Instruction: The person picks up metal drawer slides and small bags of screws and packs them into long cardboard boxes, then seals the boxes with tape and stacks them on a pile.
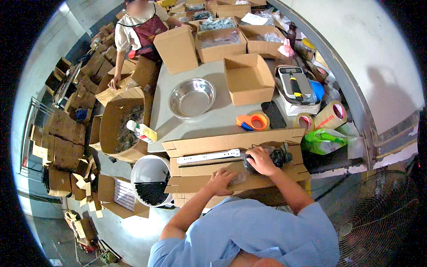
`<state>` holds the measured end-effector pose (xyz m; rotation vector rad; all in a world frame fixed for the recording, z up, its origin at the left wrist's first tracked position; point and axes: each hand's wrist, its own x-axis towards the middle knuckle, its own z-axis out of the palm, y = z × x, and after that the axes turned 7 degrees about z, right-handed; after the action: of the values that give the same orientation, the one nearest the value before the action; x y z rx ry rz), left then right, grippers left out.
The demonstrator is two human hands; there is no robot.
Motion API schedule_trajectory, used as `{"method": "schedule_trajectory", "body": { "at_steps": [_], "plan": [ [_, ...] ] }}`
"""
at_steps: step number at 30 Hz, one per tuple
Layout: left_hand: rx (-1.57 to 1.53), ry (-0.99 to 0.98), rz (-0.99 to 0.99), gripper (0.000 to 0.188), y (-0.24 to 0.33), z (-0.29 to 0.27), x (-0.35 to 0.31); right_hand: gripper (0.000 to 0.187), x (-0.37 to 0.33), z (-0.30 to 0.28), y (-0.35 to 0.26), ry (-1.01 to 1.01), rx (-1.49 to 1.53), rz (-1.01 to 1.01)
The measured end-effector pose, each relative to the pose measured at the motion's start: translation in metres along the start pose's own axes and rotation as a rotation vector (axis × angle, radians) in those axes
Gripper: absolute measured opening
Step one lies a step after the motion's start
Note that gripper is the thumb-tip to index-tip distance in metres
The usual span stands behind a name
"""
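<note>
Resting half-spread, left hand (221, 181) on cardboard (193, 184) beside clear plastic (240, 178), right hand (262, 161) curled over dark bundle (280, 157), grip unclear.

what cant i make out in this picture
Head view: whatever is under the left hand, hidden by it.
Head view: part of the dark bundle, covered by the right hand.
Head view: bottom of the white bucket, hidden by black strips.
Head view: right edge of the fan, lost in darkness.
</note>
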<state>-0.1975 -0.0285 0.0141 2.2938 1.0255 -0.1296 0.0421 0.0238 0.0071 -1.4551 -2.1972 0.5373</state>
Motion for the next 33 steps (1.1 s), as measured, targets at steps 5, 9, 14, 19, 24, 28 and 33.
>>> {"method": "schedule_trajectory", "body": {
  "at_steps": [5,9,14,19,24,28,33],
  "plan": [
    [0.092,0.090,0.065,0.073,0.008,-0.004,0.010,0.022,0.009,-0.025,-0.013,0.251,-0.042,-0.131],
    [0.034,0.382,0.063,0.059,-0.005,0.005,0.066,0.062,-0.018,-0.007,0.015,0.162,-0.063,0.121],
    [-0.149,0.227,0.005,0.059,0.009,-0.022,0.113,0.083,-0.037,-0.017,0.026,-0.131,-0.300,0.214],
    [-0.495,0.200,-0.019,0.062,-0.025,-0.016,0.134,0.069,-0.043,-0.008,0.036,0.000,-0.203,0.138],
    [-0.746,0.285,-0.083,0.046,-0.050,0.015,0.145,0.036,-0.033,-0.001,0.018,0.290,-0.320,0.100],
    [-0.225,0.516,-0.036,0.033,0.006,-0.002,0.137,0.025,-0.040,0.011,0.037,0.343,-0.310,0.223],
    [0.263,0.635,0.244,0.042,-0.003,0.015,0.112,0.023,-0.031,0.014,0.033,0.350,-0.294,0.210]
  ]
}}
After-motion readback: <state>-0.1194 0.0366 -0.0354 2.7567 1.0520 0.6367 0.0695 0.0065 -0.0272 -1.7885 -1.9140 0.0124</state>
